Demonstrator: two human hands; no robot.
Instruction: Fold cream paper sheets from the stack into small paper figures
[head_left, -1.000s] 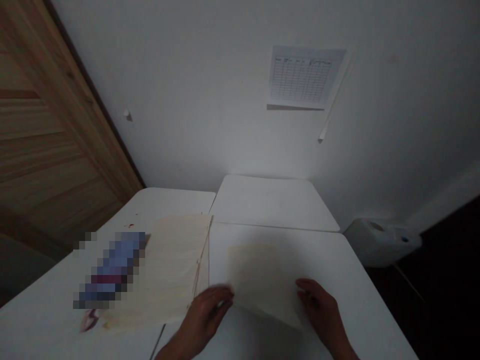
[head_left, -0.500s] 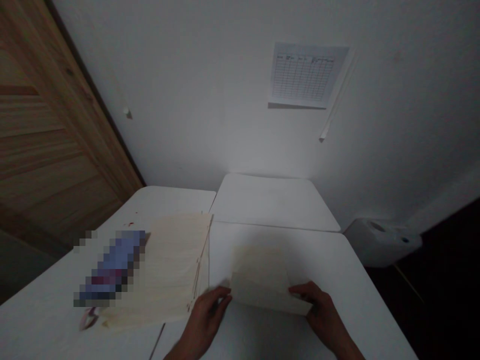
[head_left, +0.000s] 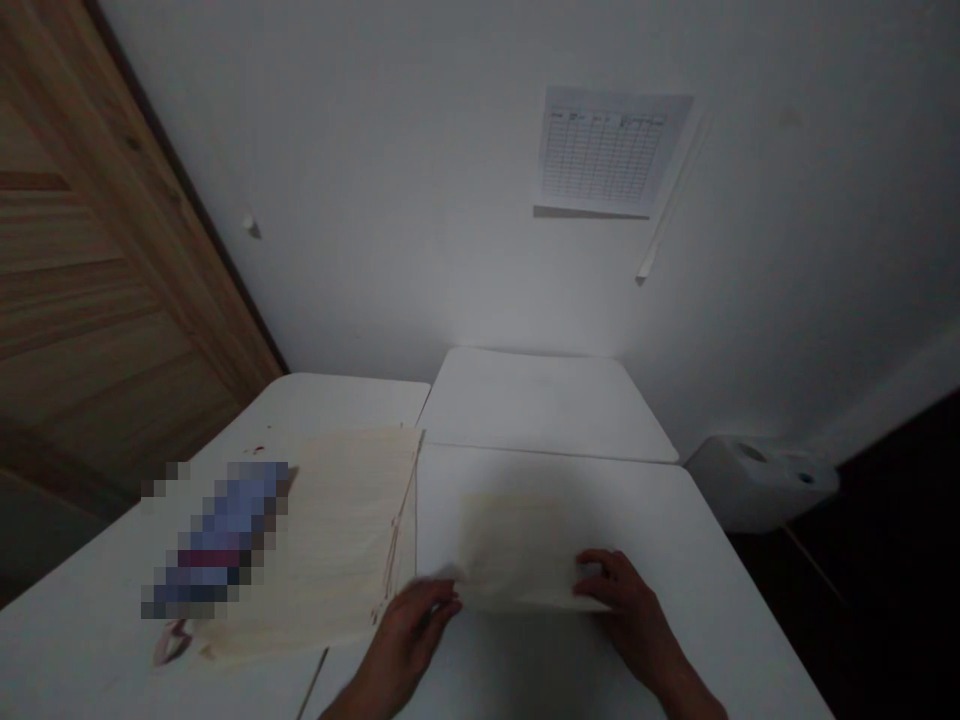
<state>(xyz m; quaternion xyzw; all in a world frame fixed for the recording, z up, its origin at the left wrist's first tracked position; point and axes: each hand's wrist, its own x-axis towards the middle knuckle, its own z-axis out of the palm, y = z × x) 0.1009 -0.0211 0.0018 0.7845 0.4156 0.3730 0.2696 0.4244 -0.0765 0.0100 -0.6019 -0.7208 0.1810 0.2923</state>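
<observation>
The left hand [head_left: 412,635] and right hand [head_left: 626,605] sit at the near edge of a pale sheet of paper [head_left: 517,560] (too dim to tell whether either grips it) on the white counter [head_left: 525,670], beside a stack of paper [head_left: 341,530].

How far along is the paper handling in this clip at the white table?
Done: a stack of cream sheets lies to the left, its edges fairly even. In hand: a single cream sheet, blurred, has the right hand's fingers on its near edge, with the left hand at its near left corner. Left: that sheet is not yet on the stack.
</observation>
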